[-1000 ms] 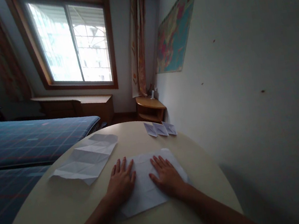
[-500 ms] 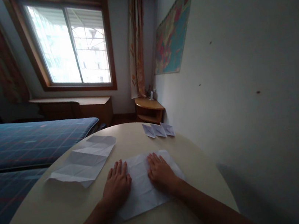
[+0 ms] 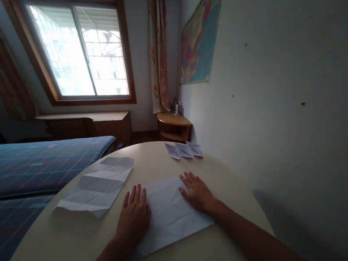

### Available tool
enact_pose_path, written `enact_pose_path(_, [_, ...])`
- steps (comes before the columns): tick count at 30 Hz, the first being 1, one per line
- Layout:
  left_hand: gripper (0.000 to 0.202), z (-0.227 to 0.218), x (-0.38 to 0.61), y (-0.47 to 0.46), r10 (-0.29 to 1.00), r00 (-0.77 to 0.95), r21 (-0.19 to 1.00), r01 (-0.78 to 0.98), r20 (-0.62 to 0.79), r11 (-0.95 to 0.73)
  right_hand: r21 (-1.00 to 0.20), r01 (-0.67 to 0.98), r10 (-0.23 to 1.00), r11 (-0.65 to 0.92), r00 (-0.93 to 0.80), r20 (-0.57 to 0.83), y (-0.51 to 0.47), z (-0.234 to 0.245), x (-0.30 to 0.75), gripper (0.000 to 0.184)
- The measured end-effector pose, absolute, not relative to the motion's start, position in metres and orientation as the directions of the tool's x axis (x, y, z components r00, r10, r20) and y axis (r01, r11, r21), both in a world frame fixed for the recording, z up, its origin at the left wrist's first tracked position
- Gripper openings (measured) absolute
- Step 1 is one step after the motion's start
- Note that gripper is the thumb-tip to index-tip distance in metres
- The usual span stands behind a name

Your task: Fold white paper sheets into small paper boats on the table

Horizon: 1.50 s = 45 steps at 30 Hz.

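Observation:
A creased white paper sheet (image 3: 169, 213) lies flat on the round cream table (image 3: 65, 254) in front of me. My left hand (image 3: 134, 216) rests palm down on the sheet's left edge, fingers stretched out. On the sheet's right edge my right hand (image 3: 197, 193) also presses flat with its fingers spread. Neither hand holds anything.
A second, creased sheet (image 3: 96, 187) lies to the left on the table. Three small folded paper pieces (image 3: 184, 150) sit in a row at the far edge near the wall. A blue plaid bed (image 3: 24, 169) stands left; a wooden corner stand (image 3: 173, 126) is behind the table.
Both hands slid apart across the sheet, the right one toward its right edge and the left one toward its left edge. More of the sheet's middle shows.

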<state>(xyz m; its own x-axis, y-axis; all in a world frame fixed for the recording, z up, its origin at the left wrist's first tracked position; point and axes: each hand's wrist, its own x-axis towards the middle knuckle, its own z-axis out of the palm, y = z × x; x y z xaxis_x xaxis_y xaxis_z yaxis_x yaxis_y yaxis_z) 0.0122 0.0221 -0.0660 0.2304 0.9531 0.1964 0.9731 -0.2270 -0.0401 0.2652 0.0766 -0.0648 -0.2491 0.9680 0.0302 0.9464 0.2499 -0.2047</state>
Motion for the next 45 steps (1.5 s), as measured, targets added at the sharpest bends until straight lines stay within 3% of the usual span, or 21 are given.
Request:
enact_pose_path(5, [0.062, -0.067, 0.03, 0.006, 0.83, 0.535, 0.098, 0.828, 0.161, -0.553, -0.196, 0.94, 0.96, 0.279, -0.279, 0.026, 0.078, -0.066, 0.267, 0.064])
enact_pose_path(9, [0.064, -0.075, 0.033, 0.002, 0.865, 0.494, 0.17, 0.848, 0.088, -0.502, -0.167, 0.944, 0.959, 0.284, -0.283, 0.031, 0.079, -0.057, 0.268, 0.062])
enact_pose_path(14, [0.061, -0.076, 0.035, 0.005, 0.894, 0.441, 0.186, 0.875, 0.078, -0.447, -0.136, 0.91, 0.913, 0.392, -0.365, 0.183, 0.053, -0.054, 0.247, 0.057])
enact_pose_path(18, [0.061, -0.076, 0.037, 0.003, 0.896, 0.43, 0.183, 0.877, 0.11, -0.443, -0.242, 0.865, 0.897, 0.439, -0.437, 0.065, 0.022, -0.066, 0.234, 0.067])
enact_pose_path(27, [0.062, -0.074, 0.02, 0.018, 0.963, 0.259, 0.128, 0.955, 0.07, -0.266, -0.195, 0.935, 0.949, 0.296, -0.311, -0.051, 0.034, -0.057, 0.281, 0.079])
enact_pose_path(33, [0.065, -0.061, 0.022, 0.009, 0.971, 0.195, -0.031, 0.981, 0.14, -0.193, -0.141, 0.909, 0.912, 0.392, -0.404, -0.075, 0.057, -0.05, 0.281, 0.062])
enact_pose_path(39, [0.051, -0.039, 0.026, -0.006, 0.949, 0.259, -0.067, 0.966, 0.181, -0.251, -0.138, 0.916, 0.922, 0.377, -0.385, -0.043, 0.079, -0.044, 0.253, 0.061])
enact_pose_path(45, [0.025, -0.042, 0.008, 0.013, 0.876, 0.421, 0.11, 0.884, 0.237, -0.454, -0.206, 0.864, 0.881, 0.46, -0.473, -0.018, 0.089, -0.049, 0.224, 0.063])
